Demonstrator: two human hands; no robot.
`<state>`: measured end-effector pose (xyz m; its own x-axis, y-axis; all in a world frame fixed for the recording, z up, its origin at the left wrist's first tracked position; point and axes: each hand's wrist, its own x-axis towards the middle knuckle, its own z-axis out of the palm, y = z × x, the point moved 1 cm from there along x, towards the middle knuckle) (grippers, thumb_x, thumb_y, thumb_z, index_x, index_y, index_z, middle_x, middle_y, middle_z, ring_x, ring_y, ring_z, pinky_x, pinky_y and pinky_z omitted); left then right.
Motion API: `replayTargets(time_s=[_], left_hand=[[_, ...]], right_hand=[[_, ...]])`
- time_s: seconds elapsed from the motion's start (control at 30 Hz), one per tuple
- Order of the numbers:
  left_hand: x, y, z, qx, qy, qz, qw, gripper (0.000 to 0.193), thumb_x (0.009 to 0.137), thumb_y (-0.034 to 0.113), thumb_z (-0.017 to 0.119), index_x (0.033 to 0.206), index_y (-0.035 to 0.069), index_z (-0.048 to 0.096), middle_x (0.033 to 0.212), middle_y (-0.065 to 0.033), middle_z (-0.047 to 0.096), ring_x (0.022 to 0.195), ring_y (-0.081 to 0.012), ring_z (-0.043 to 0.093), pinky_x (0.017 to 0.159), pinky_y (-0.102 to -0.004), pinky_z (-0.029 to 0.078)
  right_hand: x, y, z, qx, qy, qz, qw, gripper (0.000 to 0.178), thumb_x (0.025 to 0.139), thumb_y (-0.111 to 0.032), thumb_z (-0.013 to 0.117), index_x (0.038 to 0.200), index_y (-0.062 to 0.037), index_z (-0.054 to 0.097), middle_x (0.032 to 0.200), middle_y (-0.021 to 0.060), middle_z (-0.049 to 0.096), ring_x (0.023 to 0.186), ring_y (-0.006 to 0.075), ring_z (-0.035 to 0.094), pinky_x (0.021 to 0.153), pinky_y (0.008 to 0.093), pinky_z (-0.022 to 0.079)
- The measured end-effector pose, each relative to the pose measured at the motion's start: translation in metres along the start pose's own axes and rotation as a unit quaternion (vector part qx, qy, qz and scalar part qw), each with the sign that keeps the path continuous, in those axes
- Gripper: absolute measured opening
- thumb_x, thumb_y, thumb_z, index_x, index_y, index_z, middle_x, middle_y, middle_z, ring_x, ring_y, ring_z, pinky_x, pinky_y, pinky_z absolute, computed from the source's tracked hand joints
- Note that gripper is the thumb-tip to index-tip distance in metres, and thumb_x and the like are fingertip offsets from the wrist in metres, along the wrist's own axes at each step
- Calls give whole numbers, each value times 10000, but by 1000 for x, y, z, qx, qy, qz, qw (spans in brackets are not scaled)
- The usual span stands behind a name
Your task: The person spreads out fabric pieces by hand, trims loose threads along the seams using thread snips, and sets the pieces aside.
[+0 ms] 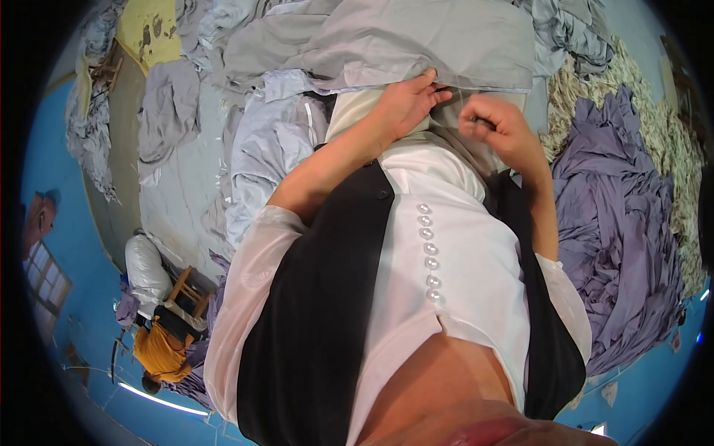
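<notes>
— Left hand (407, 104): state of grip?
— Fingers slightly parted, tips at the near edge of a grey cloth (439, 41). Cannot tell whether thumb and forefinger pinch it.
— Right hand (500, 126)?
— Raised near the same edge, apart from the left. Fingers curled in toward the thumb. Anything between the tips is too small to make out.
— Position of the grey cloth?
— Spread broadly in front of the wearer, near edge running crosswise, bulk lying beyond the hands.
— To the left?
— Pale blue cloth (275, 141), crumpled, just beside the grey one. Farther out, a yellow sheet (152, 26) with dark patches.
— Right?
— Large heap of purple cloth (617, 201), deep folds. Outward of it, mottled cream-and-brown cloth (683, 201).
— Anyone else?
— One person in an orange top (160, 353), well apart, lower left, near a bulging white sack (146, 271).
— Wearer's clothing?
— Black vest (312, 297) over a white blouse (472, 245), pearl-like buttons (431, 263) down the front.
</notes>
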<state>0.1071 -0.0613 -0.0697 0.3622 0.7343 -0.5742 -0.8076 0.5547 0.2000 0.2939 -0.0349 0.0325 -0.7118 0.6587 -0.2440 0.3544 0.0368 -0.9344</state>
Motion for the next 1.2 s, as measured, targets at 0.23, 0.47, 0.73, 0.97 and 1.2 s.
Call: replayTargets(time_s=[0.23, 0.47, 0.73, 0.97, 1.2], left_hand=[[-2, 2, 7, 1, -15, -2, 1000, 166, 954, 148, 570, 1015, -6, 579, 979, -77, 588, 933, -216, 570, 890, -376, 489], [-3, 3, 1, -22, -37, -12, 999, 185, 977, 159, 523, 1032, -10, 575, 1004, -105, 609, 943, -229, 585, 904, -370, 487], [-4, 4, 5, -35, -66, -26, 997, 200, 991, 162, 490, 1064, -10, 561, 1026, -117, 611, 947, -237, 579, 908, -376, 481], [-7, 4, 5, -35, -55, -31, 997, 162, 993, 172, 498, 1007, 28, 573, 1012, -120, 617, 944, -246, 584, 926, -377, 477], [-3, 2, 2, 0, -37, -3, 999, 176, 974, 152, 527, 1045, -4, 572, 1009, -97, 594, 950, -233, 561, 897, -383, 477]], right_hand=[[1, 10, -4, 197, 162, 10, 967, 191, 902, -178, 633, 1024, -31, 624, 753, 37, 605, 735, 100, 551, 670, 233, 426], [19, 30, 1, -299, 336, -57, 891, 193, 849, -253, 694, 948, -96, 640, 746, 53, 648, 592, 204, 611, 531, 304, 458], [28, 37, 5, -348, 343, -120, 864, 209, 809, -269, 721, 901, -96, 647, 779, 56, 668, 612, 244, 629, 528, 335, 471], [25, 37, 6, -77, 326, 5, 942, 144, 818, -149, 703, 919, -62, 651, 789, 64, 647, 621, 240, 608, 564, 281, 472], [41, 32, 6, -145, 306, -84, 937, 110, 872, -75, 656, 948, -7, 612, 835, 34, 609, 754, 101, 597, 647, 262, 459]])
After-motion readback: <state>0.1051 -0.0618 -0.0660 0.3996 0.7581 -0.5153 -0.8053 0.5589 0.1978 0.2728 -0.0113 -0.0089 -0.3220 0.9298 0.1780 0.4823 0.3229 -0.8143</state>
